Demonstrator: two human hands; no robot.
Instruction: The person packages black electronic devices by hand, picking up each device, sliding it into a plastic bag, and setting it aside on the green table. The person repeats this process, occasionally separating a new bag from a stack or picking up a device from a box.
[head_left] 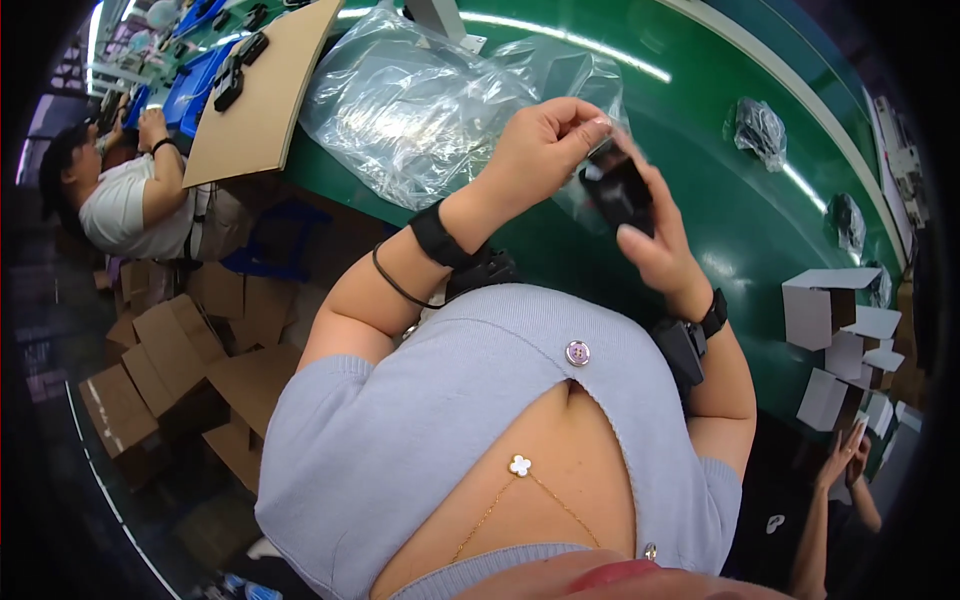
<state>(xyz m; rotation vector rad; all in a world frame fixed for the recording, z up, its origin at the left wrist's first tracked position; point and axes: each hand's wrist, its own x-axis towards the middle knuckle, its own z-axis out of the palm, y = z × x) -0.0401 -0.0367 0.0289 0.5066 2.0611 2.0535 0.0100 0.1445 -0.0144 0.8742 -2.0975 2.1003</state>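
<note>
My right hand (660, 215) is closed around a small black device (622, 195) above the green bench; motion blurs both, and I cannot tell the device's exact kind. Close beside its upper end, my left hand (550, 150) is closed in a pinch between thumb and forefinger. What the pinch holds, if anything, is too small and blurred to make out. A faint clear film shows just below the device. Behind and left of my left hand, a large clear plastic bag (400, 110) lies crumpled on the bench.
Black items in clear bags (760, 132) lie along the right of the green bench (690, 120). White boxes (815, 310) stand open at the right. A brown board (260, 110) carries black devices. Cardboard boxes (170, 350) fill the lower left. Co-workers are at left and lower right.
</note>
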